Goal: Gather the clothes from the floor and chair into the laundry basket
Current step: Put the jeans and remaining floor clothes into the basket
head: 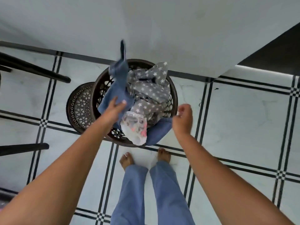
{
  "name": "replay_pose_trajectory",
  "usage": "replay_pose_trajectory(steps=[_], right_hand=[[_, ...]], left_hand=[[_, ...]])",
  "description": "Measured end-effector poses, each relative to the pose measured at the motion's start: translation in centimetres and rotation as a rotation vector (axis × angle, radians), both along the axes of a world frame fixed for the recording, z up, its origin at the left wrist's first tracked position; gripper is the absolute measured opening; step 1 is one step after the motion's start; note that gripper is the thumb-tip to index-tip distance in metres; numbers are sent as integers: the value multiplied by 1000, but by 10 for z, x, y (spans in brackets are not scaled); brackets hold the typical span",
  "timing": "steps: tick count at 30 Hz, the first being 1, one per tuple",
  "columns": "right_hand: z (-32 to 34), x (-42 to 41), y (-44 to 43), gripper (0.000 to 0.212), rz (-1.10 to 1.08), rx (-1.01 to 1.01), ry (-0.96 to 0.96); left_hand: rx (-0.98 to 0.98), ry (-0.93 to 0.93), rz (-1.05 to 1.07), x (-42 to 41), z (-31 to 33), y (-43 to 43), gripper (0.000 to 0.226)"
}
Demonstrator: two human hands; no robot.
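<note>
A round dark brown laundry basket (173, 95) stands on the tiled floor against the wall. Inside lies a grey cloth with white stars (151, 90). A white and pink patterned garment (134, 127) hangs over the near rim. A blue garment (118, 88) drapes across the left of the basket, one end blurred above the rim, and blue fabric also hangs over the near right rim. My left hand (116, 108) rests on the blue garment with fingers spread. My right hand (184, 118) hovers by the basket's right rim, fingers loosely curled, nothing in it.
The basket's perforated brown lid (79, 104) leans at its left side. Dark chair legs (35, 70) reach in from the left. My bare feet (126, 159) stand just in front of the basket. A dark doorway or panel (276, 57) is at the upper right.
</note>
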State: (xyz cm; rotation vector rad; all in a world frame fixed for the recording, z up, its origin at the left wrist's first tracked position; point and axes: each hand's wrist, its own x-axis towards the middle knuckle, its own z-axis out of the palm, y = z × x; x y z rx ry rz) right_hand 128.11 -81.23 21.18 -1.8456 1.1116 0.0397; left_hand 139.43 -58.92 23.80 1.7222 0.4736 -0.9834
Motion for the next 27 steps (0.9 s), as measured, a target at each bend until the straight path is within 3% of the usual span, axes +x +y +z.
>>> replay_pose_trajectory(steps=[2,3,5,7,9,11,14,16,19,23,25,27], right_hand=[[-35,-17,-12,54,195,37,258],[-49,-25,-13,68,347,99,365],[-70,-35,-9,84,543,173,399],[-86,-40,-10,79,614,106,376],[-83,-39,-20,62,637,15,410],[-60,-35,-27,39,478,-1,367],[-4,-22,-15,13,86,-10,96],[31,-8,12,8,46,-34,-54],[53,25,59,8,180,-51,-193],[24,73,106,22,557,-221,-256],[-8,89,120,43,827,-410,-65],[-41,96,124,66,1037,-479,245]], left_hand=[[151,-85,-468,-15,-28,4,88],[237,-125,-704,-24,-39,3,90],[451,-189,-1078,-44,-60,5,77],[538,-129,-1277,-65,-67,8,62],[569,-94,-1353,-82,-67,16,56],[559,-198,-1366,-89,-61,24,60],[488,-348,-1463,-92,-53,43,81],[478,-425,-1523,-92,-54,59,76],[465,-464,-1463,-99,-56,77,60],[457,-501,-1444,-120,-60,108,56],[492,-573,-1440,-134,-62,124,57],[557,-626,-1326,-145,-63,138,61]])
